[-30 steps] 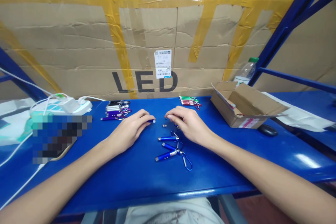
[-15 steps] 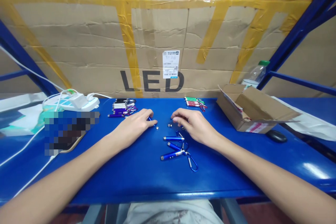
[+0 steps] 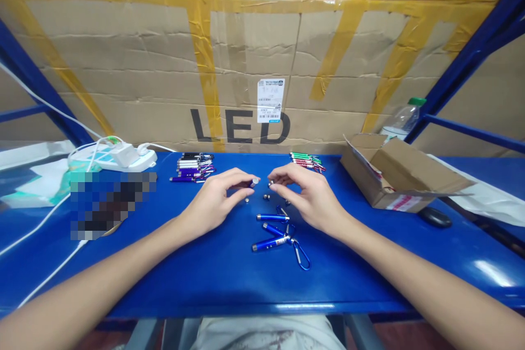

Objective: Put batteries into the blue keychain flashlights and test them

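Note:
My left hand (image 3: pixel 215 199) is closed on a small blue keychain flashlight (image 3: pixel 250 182), its silver tip pointing right. My right hand (image 3: pixel 305 194) is pinched on a tiny silver part (image 3: pixel 271 184) just right of that tip. Small silver parts (image 3: pixel 266 197) lie on the blue table (image 3: pixel 213 268) between my hands. Three blue flashlights (image 3: pixel 273 229) with carabiner clips (image 3: pixel 301 256) lie just below my right hand.
Purple and black flashlights (image 3: pixel 192 167) are piled at the back left, red and green ones (image 3: pixel 305 160) at the back right. An open cardboard box (image 3: pixel 394 172), a black mouse (image 3: pixel 435 217) and a plastic bottle (image 3: pixel 404 117) are on the right. A white power strip (image 3: pixel 118 157) sits on the left.
Both hands have lifted off the table. My left hand has picked up the blue flashlight and my right hand a small silver part, and brought them close together.

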Action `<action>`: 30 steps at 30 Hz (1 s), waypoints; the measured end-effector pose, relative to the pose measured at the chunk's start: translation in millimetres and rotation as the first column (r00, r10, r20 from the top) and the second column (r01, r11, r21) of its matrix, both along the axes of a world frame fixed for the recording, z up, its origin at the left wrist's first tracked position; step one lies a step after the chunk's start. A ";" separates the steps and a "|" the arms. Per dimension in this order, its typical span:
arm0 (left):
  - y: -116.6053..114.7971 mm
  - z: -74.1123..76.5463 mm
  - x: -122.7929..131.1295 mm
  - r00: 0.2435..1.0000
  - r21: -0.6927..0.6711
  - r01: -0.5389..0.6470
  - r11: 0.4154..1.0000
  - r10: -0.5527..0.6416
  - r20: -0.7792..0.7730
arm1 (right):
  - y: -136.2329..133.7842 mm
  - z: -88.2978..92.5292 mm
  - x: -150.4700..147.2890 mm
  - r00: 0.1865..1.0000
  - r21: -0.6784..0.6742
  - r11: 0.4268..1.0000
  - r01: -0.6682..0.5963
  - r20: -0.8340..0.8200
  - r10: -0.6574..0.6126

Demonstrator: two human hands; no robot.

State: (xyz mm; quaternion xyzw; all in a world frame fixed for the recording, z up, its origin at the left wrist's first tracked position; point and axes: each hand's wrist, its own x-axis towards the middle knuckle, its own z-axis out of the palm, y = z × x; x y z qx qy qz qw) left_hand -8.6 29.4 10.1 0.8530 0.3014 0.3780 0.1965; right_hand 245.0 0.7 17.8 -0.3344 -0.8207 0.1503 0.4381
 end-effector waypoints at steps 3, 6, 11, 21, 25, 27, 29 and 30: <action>-5.8 -2.1 4.4 0.998 -0.071 0.039 0.997 -0.036 0.042 | -5.2 5.4 -0.3 1.000 0.086 0.996 0.001 0.022 -0.003; -11.0 -3.5 8.1 0.994 -0.095 0.083 0.992 -0.076 0.073 | -8.8 9.1 -0.6 0.999 0.112 0.994 -0.020 0.034 0.016; -14.6 -4.4 10.6 0.994 -0.051 0.085 0.995 -0.081 0.072 | -12.4 11.2 -2.9 0.999 0.025 0.999 -0.048 0.001 0.048; -15.3 -4.9 11.4 0.994 -0.063 0.077 0.995 -0.072 0.082 | -12.7 11.3 -4.0 0.993 -0.125 0.991 -0.051 -0.115 0.036; -15.5 -4.5 11.6 0.993 -0.067 0.081 0.994 -0.075 0.089 | -12.7 10.4 -5.3 0.986 -0.161 0.984 -0.077 -0.156 0.051; -15.3 -4.4 11.6 0.993 -0.071 0.083 0.994 -0.076 0.092 | -13.2 10.3 -5.2 0.987 -0.156 0.985 -0.078 -0.154 0.054; -15.2 -4.4 11.8 0.993 -0.077 0.084 0.994 -0.076 0.094 | -13.5 10.0 -4.2 0.991 -0.139 0.988 -0.062 -0.123 0.044; -15.3 -4.3 11.9 0.993 -0.079 0.083 0.993 -0.076 0.094 | -13.5 9.7 -3.5 0.994 -0.131 0.990 -0.048 -0.103 0.035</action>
